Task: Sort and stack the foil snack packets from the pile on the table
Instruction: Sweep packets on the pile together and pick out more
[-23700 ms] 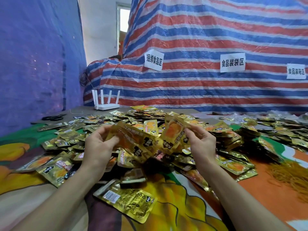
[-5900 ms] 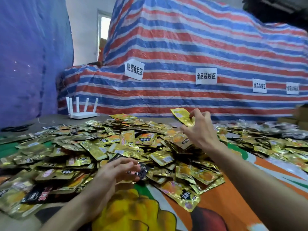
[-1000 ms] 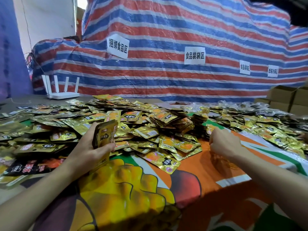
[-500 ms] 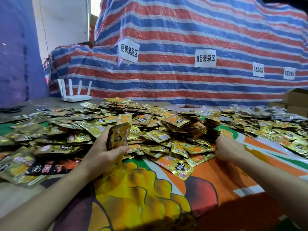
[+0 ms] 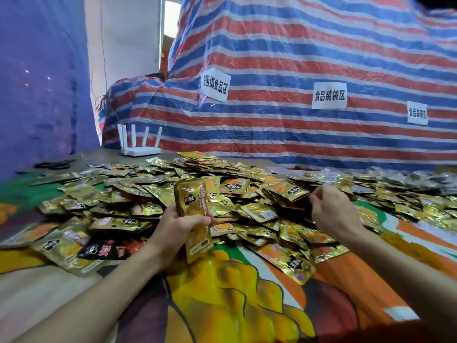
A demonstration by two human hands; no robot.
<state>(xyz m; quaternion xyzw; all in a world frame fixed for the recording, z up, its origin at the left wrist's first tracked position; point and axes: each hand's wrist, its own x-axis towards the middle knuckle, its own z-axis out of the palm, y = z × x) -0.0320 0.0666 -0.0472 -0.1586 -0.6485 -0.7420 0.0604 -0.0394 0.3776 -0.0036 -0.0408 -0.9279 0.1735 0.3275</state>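
Backdrop: striped tarp [image 5: 296,58] with paper signs [image 5: 215,87] at 12 o'clock; router [image 5: 139,144] at 11 and scissors [image 5: 55,165] at 10, both on the far table edge.
Cloth: printed tablecloth [image 5: 235,293], bare at 6 o'clock.
Pile: foil snack packets [image 5: 138,191] lie loose across the middle, 9 through 3 o'clock.
Left hand [image 5: 181,225]: fingers wrapped round the held stack [image 5: 191,206], which is upright at centre; grip unchanged from half a second ago.
Right hand [image 5: 331,211]: was fisted low by the cloth, now lifted to the dark bundle [image 5: 286,194] at 2 o'clock of the held stack. Fingers are curled at its edge; can't tell if they pinch anything.
Meaning: likely going for the next packet or squaring that bundle (most packets still loose, so early going).
In the way: packets overlap and face mixed ways; the foil looks slippery, so one pull may drag neighbours.
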